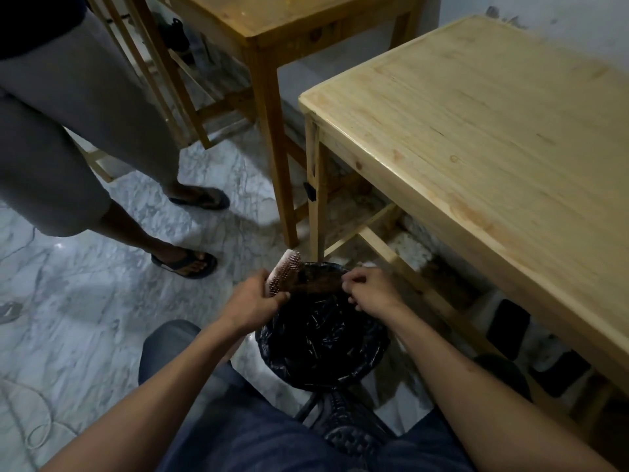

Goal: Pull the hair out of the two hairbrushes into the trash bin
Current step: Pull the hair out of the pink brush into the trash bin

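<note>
My left hand [252,303] grips a pale hairbrush [285,271] with its bristle pad facing right, held over the far rim of the trash bin [272,352]. A dark brown sheet of hair [320,280] stretches from the bristles to my right hand [371,291], which pinches its other end. The bin is lined with a black plastic bag and stands on the floor between my knees. Only one hairbrush is in view.
A light wooden table [493,131] stands to the right, close to the bin, with dark shoes under it. A darker wooden table [272,18] is behind. Another person in grey shorts and flip-flops [185,262] stands at the left on the marble floor.
</note>
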{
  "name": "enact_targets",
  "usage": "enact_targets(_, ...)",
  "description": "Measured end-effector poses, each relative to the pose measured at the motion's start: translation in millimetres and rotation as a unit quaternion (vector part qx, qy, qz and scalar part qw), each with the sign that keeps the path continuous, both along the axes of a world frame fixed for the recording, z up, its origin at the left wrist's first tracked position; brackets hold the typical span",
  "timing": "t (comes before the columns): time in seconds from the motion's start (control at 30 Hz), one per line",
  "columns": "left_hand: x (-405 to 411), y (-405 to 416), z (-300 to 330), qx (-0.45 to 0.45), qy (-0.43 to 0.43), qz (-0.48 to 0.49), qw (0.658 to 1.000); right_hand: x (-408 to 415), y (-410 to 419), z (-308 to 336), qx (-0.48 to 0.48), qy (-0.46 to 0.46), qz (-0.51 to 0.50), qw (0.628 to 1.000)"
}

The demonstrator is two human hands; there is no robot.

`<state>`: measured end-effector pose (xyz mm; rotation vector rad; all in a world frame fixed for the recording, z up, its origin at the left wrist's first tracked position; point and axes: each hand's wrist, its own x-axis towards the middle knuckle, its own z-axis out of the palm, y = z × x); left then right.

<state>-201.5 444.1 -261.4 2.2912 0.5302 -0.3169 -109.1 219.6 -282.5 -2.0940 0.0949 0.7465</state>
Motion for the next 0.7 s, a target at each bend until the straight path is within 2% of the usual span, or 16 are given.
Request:
enact_targets(0.17,4,-12,12,-0.051,0.012,-0.043,0.998,-5,12,18,0.098,0.036,0.048,0.993)
enact_targets(0.27,2,-13,17,-0.047,0.010,-0.086,0.995,-5,17,20,0.134,0.062,0.094,0.985)
enact_targets(0.37,0,-7,20,-0.088,-0.005,-0.078,0.993,-7,20,21,0.110,0.040,0.122,0.986)
enact_targets(0.43,-3,1,18,-0.104,-0.008,-0.055,0.993,-7,20,18,0.085,-0.001,0.088,0.992)
enact_targets(0.53,-6,11,13,-0.051,-0.013,-0.022,0.998,0,12,10,0.051,-0.018,0.020,0.998)
enact_targets(0.7,-8,15,10,-0.040,-0.013,0.038,0.998,6,-2,-7,-0.010,-0.032,-0.026,0.999)
